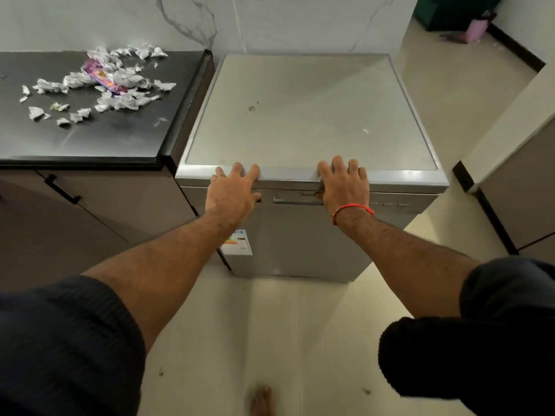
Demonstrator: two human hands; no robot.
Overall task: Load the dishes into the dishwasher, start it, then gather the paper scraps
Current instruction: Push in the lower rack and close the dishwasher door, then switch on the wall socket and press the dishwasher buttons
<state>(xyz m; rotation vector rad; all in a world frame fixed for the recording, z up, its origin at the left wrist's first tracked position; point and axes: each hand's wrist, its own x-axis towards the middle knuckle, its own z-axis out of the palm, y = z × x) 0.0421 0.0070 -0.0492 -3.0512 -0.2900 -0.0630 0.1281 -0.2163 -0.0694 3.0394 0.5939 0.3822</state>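
A silver dishwasher [309, 115] stands in the middle with its door closed. My left hand [232, 190] lies flat against the top front edge on the left, fingers straight over the rim. My right hand [345, 187], with a red thread at the wrist, presses the same edge on the right, beside the door handle [295, 201]. Torn white paper scraps [99, 82] and a purple wrapper [102, 76] lie scattered on the black countertop [90, 136] at the left. No dishes are in view.
Grey cabinet doors with a black handle [61, 189] sit under the counter. A white marble wall runs behind. Another counter [510, 139] stands at the right, with light floor between. A pink object [479, 27] sits far back right. A bare foot [261, 400] shows below.
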